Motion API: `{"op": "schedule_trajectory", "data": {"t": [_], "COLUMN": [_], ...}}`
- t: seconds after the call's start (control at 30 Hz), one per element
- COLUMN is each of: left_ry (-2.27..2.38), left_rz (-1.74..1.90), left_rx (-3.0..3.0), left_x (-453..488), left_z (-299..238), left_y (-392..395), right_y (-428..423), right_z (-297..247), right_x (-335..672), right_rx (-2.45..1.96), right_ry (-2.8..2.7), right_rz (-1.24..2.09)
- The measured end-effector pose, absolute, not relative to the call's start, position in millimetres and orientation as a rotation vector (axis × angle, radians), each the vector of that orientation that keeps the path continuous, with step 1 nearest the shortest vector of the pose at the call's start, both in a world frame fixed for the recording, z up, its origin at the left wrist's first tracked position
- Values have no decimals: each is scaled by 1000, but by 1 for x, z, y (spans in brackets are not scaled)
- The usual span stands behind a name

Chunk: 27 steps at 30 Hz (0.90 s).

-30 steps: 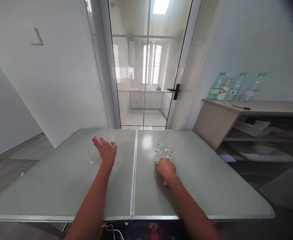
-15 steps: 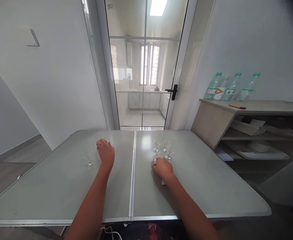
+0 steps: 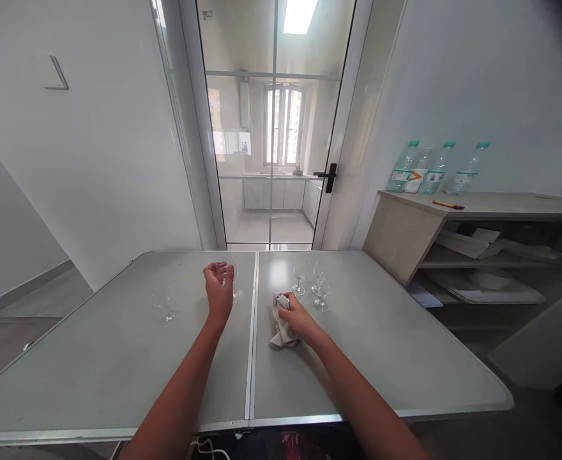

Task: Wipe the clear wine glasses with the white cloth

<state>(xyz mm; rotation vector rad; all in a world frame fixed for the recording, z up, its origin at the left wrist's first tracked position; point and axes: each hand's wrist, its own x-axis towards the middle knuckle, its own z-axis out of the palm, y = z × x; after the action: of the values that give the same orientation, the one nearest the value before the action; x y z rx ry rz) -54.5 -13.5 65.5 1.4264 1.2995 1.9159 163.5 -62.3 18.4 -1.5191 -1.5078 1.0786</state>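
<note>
My left hand (image 3: 218,289) is closed around a small clear stemmed glass (image 3: 232,276), lifted just above the grey folding table (image 3: 118,370) near its centre seam. My right hand (image 3: 296,314) is closed on a crumpled whitish cloth (image 3: 280,327), raised slightly off the table right of the seam. Three more small stemmed glasses (image 3: 315,285) stand clustered just beyond my right hand. One single glass (image 3: 167,308) stands alone on the left half of the table.
A glass door (image 3: 271,128) with a black handle stands behind the table. A wooden shelf unit (image 3: 453,223) at the right carries several water bottles (image 3: 434,169) and a pen; papers lie on its lower shelves.
My left hand closed on a glass and lifted it toward the centre seam. My right hand picked the cloth up off the table and moved slightly left.
</note>
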Motion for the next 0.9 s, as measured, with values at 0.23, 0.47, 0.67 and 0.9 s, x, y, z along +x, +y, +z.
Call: {"op": "schedule_trajectory", "data": {"t": [0.23,0.47,0.67,0.9], "left_ry": [1019,990,1085,1108], "left_rz": [1599,1241,1073,1042], "left_rx": [1307,1666,2365,2648], "left_x": [-34,-22,-18,-17], "left_z": [62,55,54,46], "left_y": [-20,-37,-51,-48], "right_y": [-58,-64,-64,-79], "right_z": [24,35,37,47], "right_x": [169,174,177,169], "right_rx": [-1428,-1314,-1284,-971], "right_ry": [-1394,-1189,-1004,-1264], "right_rz": [703,518,532,888]}}
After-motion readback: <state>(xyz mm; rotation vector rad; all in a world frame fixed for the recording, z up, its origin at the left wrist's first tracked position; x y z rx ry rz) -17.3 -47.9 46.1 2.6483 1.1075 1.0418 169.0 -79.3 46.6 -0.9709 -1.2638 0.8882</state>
